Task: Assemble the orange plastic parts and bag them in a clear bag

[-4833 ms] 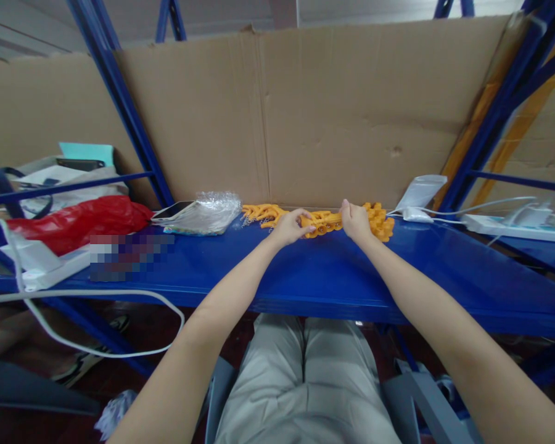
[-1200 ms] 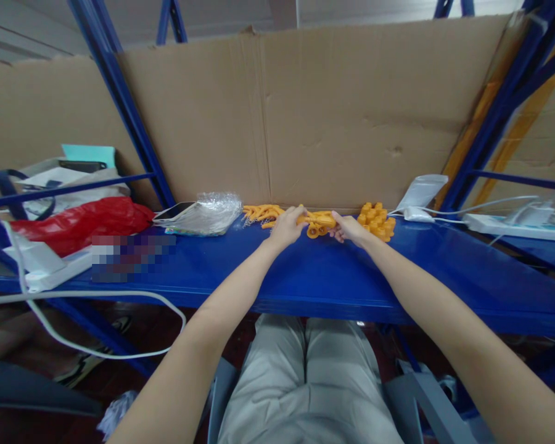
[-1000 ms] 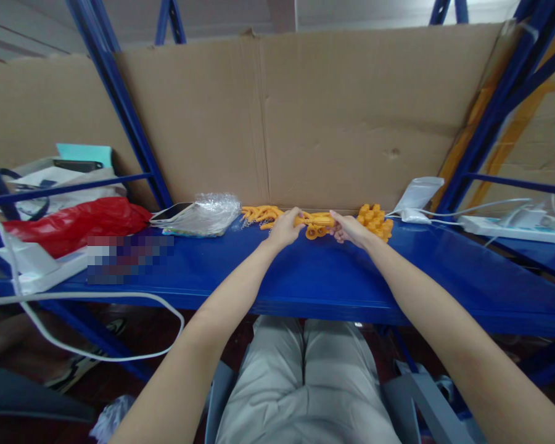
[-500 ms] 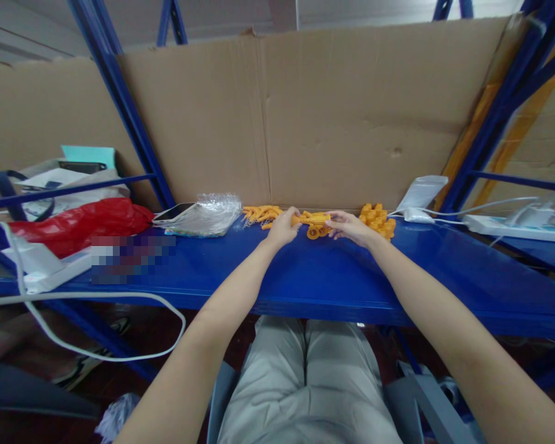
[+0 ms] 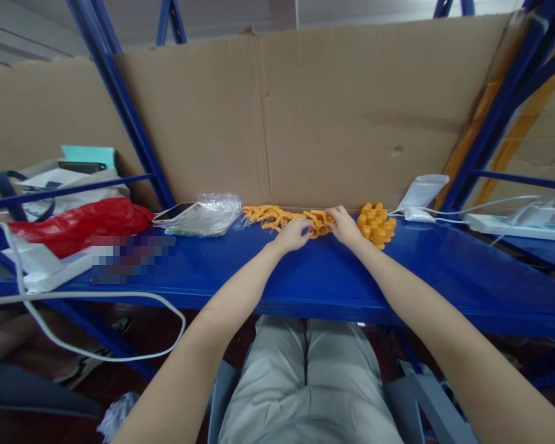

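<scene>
Small orange plastic parts lie along the back of a blue shelf (image 5: 305, 271). My left hand (image 5: 294, 233) and my right hand (image 5: 343, 226) meet over an orange piece with rings (image 5: 319, 222), fingers curled onto it. A pile of long orange pieces (image 5: 263, 214) lies just left of my left hand. A cluster of short orange caps (image 5: 376, 224) sits right beside my right hand. What exactly each set of fingers pinches is too small to make out.
A clear plastic bag (image 5: 209, 213) and a phone (image 5: 172, 211) lie to the left, then a red bag (image 5: 78, 223) and a white cable (image 5: 97, 296). A white charger (image 5: 419, 196) and a power strip (image 5: 513, 225) are on the right. Cardboard (image 5: 305, 117) backs the shelf.
Both hands have shifted slightly: the left moved right and the right moved left, closing in on the ringed orange piece, which now lies lower on the shelf.
</scene>
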The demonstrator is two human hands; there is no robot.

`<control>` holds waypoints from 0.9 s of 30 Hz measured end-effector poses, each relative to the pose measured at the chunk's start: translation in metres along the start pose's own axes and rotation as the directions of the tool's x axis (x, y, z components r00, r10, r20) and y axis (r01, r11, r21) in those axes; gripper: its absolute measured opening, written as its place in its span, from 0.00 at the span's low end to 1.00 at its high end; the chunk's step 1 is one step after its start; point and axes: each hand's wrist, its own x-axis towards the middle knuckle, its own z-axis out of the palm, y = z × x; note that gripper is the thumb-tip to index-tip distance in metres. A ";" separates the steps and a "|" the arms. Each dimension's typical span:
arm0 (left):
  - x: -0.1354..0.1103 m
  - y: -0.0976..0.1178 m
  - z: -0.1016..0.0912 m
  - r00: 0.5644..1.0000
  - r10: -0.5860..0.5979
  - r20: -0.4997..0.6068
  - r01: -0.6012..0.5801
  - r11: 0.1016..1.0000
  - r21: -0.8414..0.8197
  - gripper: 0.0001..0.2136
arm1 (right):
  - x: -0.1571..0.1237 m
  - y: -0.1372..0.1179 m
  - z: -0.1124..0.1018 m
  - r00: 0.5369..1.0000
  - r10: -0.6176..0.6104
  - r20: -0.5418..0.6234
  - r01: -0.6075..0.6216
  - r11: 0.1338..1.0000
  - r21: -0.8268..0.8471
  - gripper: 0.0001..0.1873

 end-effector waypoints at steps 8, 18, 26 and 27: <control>-0.004 0.015 0.002 0.972 -0.102 0.212 0.070 0.986 0.154 0.18 | -0.003 -0.003 0.006 0.989 -0.019 0.144 0.025 0.999 -0.045 0.34; 0.002 0.017 0.016 0.917 -0.221 0.333 0.167 0.969 0.184 0.25 | -0.006 -0.011 -0.002 0.990 0.053 0.134 -0.037 0.992 -0.121 0.32; 0.006 0.015 0.016 0.893 -0.323 0.314 0.256 0.937 0.238 0.25 | -0.008 -0.008 0.001 0.942 0.142 0.305 -0.085 0.978 -0.192 0.35; 0.007 0.015 0.016 0.895 -0.321 0.311 0.252 0.937 0.243 0.25 | -0.008 -0.008 0.002 0.938 0.150 0.314 -0.092 0.977 -0.194 0.35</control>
